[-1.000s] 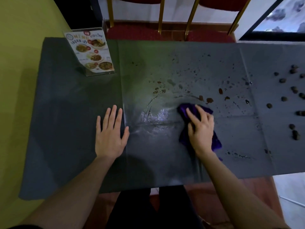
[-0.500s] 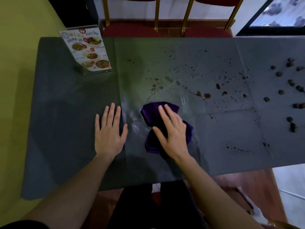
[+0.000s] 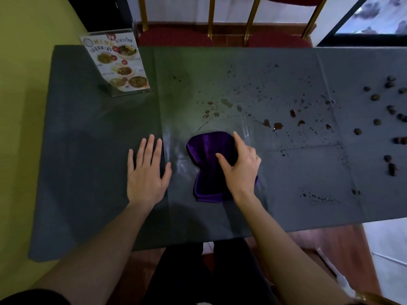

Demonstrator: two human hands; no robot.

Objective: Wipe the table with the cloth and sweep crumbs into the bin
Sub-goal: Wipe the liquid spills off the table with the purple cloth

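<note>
Right hand (image 3: pixel 241 167) is pressing the purple cloth (image 3: pixel 208 164) onto the wet dark table (image 3: pixel 88 150), left hand (image 3: pixel 146 175) flat beside it, fingers spread, brown crumbs (image 3: pixel 376 122) way off right.

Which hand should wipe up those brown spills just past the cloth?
Right. The right hand already presses on the purple cloth, and the brown spills lie beyond it toward its side. The left hand rests flat on the table, holding nothing.

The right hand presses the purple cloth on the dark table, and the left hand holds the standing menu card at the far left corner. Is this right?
Not quite. The head view shows the left hand lying flat on the dark table, apart from the standing menu card. The right hand does press the purple cloth.
</note>
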